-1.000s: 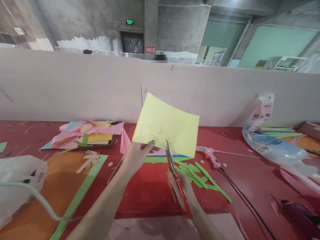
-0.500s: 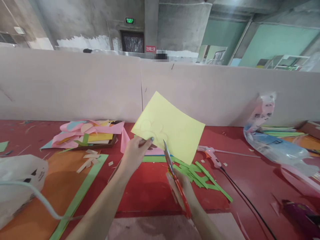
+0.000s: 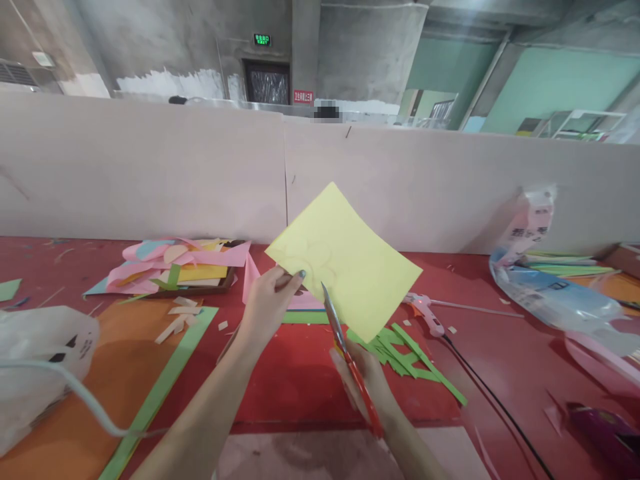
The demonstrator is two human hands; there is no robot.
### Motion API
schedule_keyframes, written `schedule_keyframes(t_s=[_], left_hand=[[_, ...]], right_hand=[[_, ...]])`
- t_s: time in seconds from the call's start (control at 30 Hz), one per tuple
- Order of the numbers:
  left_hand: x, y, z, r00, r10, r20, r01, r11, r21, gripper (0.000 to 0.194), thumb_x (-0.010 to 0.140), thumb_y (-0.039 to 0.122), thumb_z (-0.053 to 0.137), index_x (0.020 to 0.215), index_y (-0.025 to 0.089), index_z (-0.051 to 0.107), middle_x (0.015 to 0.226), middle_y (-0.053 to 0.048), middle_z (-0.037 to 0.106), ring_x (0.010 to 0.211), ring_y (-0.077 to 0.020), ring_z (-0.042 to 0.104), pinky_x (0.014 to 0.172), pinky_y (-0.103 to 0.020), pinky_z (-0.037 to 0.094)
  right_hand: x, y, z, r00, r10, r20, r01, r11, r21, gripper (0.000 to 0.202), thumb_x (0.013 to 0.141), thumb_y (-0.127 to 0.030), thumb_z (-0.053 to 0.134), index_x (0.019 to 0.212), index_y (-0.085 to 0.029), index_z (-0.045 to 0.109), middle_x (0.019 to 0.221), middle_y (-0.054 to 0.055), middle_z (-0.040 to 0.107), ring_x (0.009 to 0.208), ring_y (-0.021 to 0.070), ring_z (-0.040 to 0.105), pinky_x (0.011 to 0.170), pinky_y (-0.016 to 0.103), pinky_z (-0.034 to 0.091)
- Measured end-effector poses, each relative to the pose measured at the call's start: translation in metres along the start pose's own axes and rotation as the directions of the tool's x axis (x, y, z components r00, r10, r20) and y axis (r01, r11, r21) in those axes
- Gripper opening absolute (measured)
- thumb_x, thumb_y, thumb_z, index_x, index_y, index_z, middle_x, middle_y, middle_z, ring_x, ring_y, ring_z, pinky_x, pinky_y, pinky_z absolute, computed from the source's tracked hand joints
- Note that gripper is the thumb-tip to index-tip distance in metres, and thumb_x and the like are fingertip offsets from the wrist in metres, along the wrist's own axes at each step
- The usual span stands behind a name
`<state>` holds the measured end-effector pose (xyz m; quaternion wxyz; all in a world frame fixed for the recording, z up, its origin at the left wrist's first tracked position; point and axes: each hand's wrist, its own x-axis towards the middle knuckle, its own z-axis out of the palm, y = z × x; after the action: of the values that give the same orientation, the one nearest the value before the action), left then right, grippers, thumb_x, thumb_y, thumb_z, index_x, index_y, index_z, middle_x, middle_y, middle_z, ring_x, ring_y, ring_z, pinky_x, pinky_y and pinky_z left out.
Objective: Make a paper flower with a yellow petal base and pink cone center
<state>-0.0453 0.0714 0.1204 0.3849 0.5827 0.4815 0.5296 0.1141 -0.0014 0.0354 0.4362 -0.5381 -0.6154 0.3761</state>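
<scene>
My left hand pinches the lower left corner of a yellow sheet, thumb on top. Faint rounded outlines, like petals, are drawn on the sheet's left part. Scissors with red handles are in my right hand, their blades pointing up and left at the sheet's lower edge. The blades look closed or nearly so; whether they touch the paper is unclear. Under the hands lies a red board, with green paper strips at its right.
A pink glue gun with a black cord lies at the right. Paper scraps fill a tray at the back left. White plastic bag, orange sheet at left; clear bag at right. A pale partition stands behind.
The yellow sheet has turned clockwise, its top and right corners shifting to the right. The scissors' tips have moved slightly left and down. Both hands keep their hold.
</scene>
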Motion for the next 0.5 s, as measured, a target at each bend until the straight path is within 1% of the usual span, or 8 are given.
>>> schedule_keyframes(t_s=[0.03, 0.13, 0.23, 0.33, 0.4, 0.5], left_hand=[[0.0003, -0.0009, -0.0003, 1.0, 0.004, -0.004, -0.004, 1.0, -0.002, 0.027, 0.073, 0.037, 0.057, 0.088, 0.016, 0.063, 0.073, -0.003, 0.068, 0.067, -0.015, 0.063, 0.067, -0.025, 0.051], [0.0007, -0.0019, -0.0006, 1.0, 0.003, -0.008, -0.003, 1.0, -0.002, 0.028, 0.074, 0.037, 0.057, 0.09, 0.016, 0.063, 0.075, -0.003, 0.068, 0.068, -0.0149, 0.063, 0.068, -0.025, 0.051], [0.0009, -0.0013, -0.0002, 1.0, -0.003, -0.009, 0.003, 1.0, -0.001, 0.028, 0.073, 0.037, 0.058, 0.088, 0.014, 0.063, 0.075, -0.004, 0.069, 0.067, -0.0153, 0.063, 0.068, -0.025, 0.051], [0.0011, -0.0011, 0.0002, 1.0, 0.002, -0.008, -0.002, 1.0, -0.001, 0.03, 0.074, 0.037, 0.057, 0.092, 0.014, 0.064, 0.079, -0.005, 0.069, 0.07, -0.0162, 0.064, 0.069, -0.026, 0.052], [0.0013, -0.0019, 0.0, 1.0, 0.008, -0.008, -0.008, 1.0, -0.004, 0.032, 0.074, 0.037, 0.057, 0.096, 0.015, 0.064, 0.08, -0.005, 0.069, 0.071, -0.0166, 0.064, 0.069, -0.027, 0.052], [0.0015, -0.0037, -0.001, 1.0, 0.028, -0.013, -0.028, 1.0, -0.004, 0.033, 0.074, 0.037, 0.057, 0.098, 0.016, 0.063, 0.082, -0.005, 0.07, 0.071, -0.0169, 0.064, 0.069, -0.027, 0.052]], right_hand=[[-0.0005, -0.0012, -0.0014, 0.999, -0.002, 0.044, 0.004, 1.0, -0.026, 0.034, 0.081, -0.045, 0.043, 0.062, -0.019, 0.034, 0.056, -0.006, 0.021, 0.049, 0.0073, 0.021, 0.044, 0.022, 0.018], [-0.001, -0.0011, -0.0035, 0.998, -0.007, 0.055, 0.009, 0.999, -0.051, 0.033, 0.082, -0.043, 0.042, 0.062, -0.019, 0.034, 0.056, -0.006, 0.021, 0.049, 0.0074, 0.022, 0.044, 0.022, 0.018], [-0.0002, 0.0021, -0.003, 0.999, 0.005, 0.044, -0.003, 0.999, -0.054, 0.032, 0.082, -0.043, 0.043, 0.062, -0.019, 0.034, 0.056, -0.006, 0.021, 0.048, 0.0071, 0.022, 0.043, 0.022, 0.018], [0.0006, 0.0029, -0.0023, 0.999, 0.008, 0.042, -0.006, 0.999, -0.05, 0.032, 0.081, -0.042, 0.044, 0.061, -0.02, 0.033, 0.055, -0.006, 0.021, 0.048, 0.0072, 0.022, 0.043, 0.022, 0.018], [0.0008, 0.0021, -0.0018, 0.999, -0.005, 0.032, 0.006, 0.999, -0.045, 0.031, 0.081, -0.04, 0.045, 0.061, -0.019, 0.034, 0.056, -0.005, 0.022, 0.049, 0.0077, 0.022, 0.044, 0.022, 0.02], [0.0008, 0.0015, -0.0005, 0.999, -0.041, -0.017, 0.04, 0.998, -0.048, 0.031, 0.079, -0.04, 0.049, 0.06, -0.018, 0.04, 0.055, -0.005, 0.025, 0.051, 0.0081, 0.025, 0.046, 0.022, 0.024]])
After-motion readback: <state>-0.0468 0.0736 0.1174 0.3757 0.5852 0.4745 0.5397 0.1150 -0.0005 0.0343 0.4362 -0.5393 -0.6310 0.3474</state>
